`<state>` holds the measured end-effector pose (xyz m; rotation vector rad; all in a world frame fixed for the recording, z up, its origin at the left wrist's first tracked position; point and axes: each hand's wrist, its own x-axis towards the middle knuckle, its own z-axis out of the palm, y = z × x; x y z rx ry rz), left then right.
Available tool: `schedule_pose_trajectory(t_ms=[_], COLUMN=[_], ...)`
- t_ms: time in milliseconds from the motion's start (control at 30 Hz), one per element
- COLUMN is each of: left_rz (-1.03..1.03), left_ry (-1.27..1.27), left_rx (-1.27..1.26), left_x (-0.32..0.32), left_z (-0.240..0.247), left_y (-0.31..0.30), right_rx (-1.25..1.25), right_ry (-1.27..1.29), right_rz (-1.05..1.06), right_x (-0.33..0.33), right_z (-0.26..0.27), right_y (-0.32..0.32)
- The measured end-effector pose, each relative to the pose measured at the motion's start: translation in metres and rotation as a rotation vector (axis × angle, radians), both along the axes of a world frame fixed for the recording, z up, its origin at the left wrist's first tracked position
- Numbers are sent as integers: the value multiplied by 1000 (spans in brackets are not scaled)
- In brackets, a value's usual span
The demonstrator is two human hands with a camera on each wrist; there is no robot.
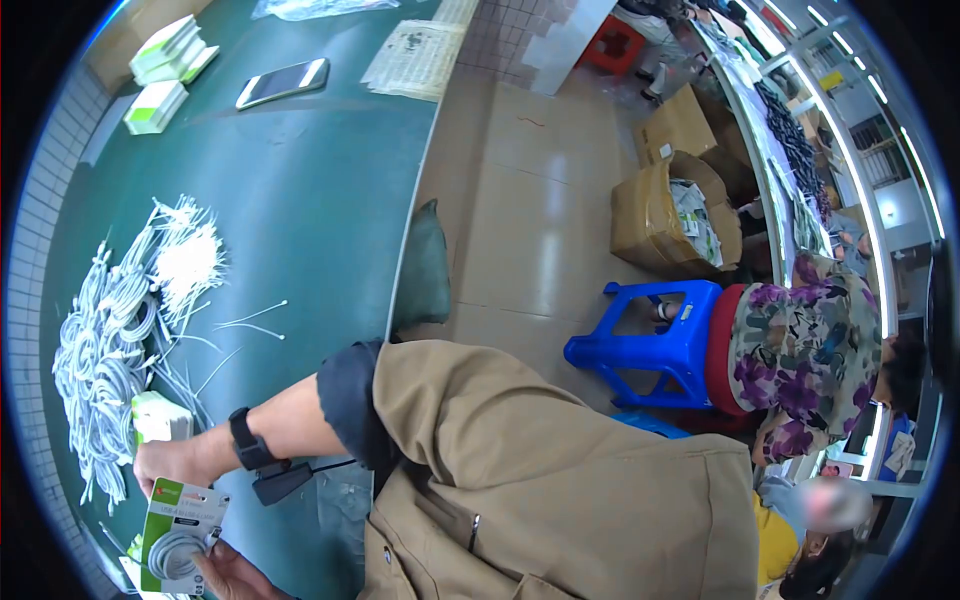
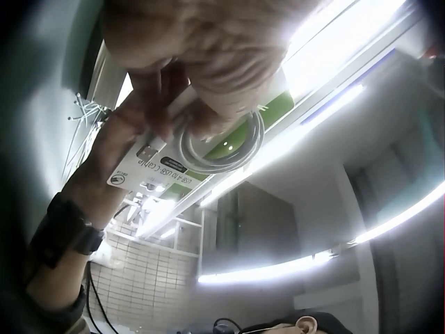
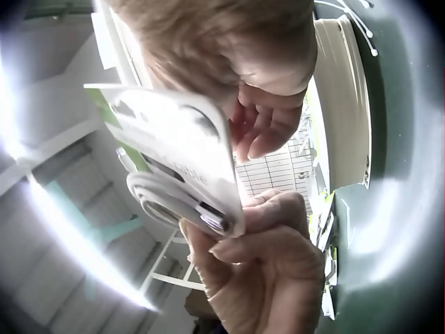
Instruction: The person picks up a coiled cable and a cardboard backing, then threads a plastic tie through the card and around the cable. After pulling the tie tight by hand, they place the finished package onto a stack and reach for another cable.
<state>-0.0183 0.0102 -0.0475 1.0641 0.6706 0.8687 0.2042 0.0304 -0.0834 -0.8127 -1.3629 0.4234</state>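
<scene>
A retail card with a coiled white USB-A to USB-C cable is in my left hand, at the lower left of the head view. In the right wrist view, the left thumb and fingers pinch the card's edge beside the cable's plugs. My right hand, with a black wristband, is just beyond the card's upper edge. Its fingers are loosely curled, with nothing visible between them. Beside that hand stands a stack of white and green cards. The left wrist view shows the cable coil from below.
Coiled white cables lie heaped on the green table, with thin white cable ties above them. Farther along are small card stacks, a phone and papers. Behind are a blue stool, cardboard boxes and a seated person.
</scene>
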Motion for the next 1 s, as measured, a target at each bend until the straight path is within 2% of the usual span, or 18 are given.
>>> schedule_pose_trajectory(t_ms=[33,67,133,167,200,233,267,333,400,500,533,600,733,800,833,933,1000], left_rz=[-126,-125,-116,-1,-51,-99,-144,-52,27,193,99,110,171,224,236,227,184], left_ry=[-93,-111,-143,-170,-194,-216,-242,-227,-221,-108,-108,-81,-141,-163,-182,-215,-215], left_rx=[-3,-22,-66,-128,-129,-129,-129,-171,-153,-163,-140,-154,-234,-287,-272,-237,-222], left_x=[-7,-21,-6,7,6,2,-4,-2,-3,31,33,44,44,43,43,42,40], left_z=[-5,-12,0,12,8,-4,-15,-13,-18,15,16,25,23,23,24,25,25], left_y=[17,26,8,-18,-15,-13,-9,-18,-27,-59,-62,-68,-60,-55,-54,-53,-51], right_rx=[-60,-262,-387,-414,-441,-323,-303,-253,-358,-355,-385,-510,-521,-502,-524,-506,-506], right_ry=[136,195,305,339,374,423,419,289,329,167,111,33,668,787,722,79,160], right_rz=[100,117,188,221,255,325,374,412,476,371,377,371,576,646,573,105,39], right_x=[3,4,3,13,19,13,11,14,22,34,39,50,57,51,45,31,25], right_z=[8,14,15,33,50,45,35,19,35,49,53,70,57,75,81,74,74], right_y=[-9,-20,-22,-48,-70,-58,-54,-36,-56,-70,-72,-82,-77,-88,-92,-97,-97])
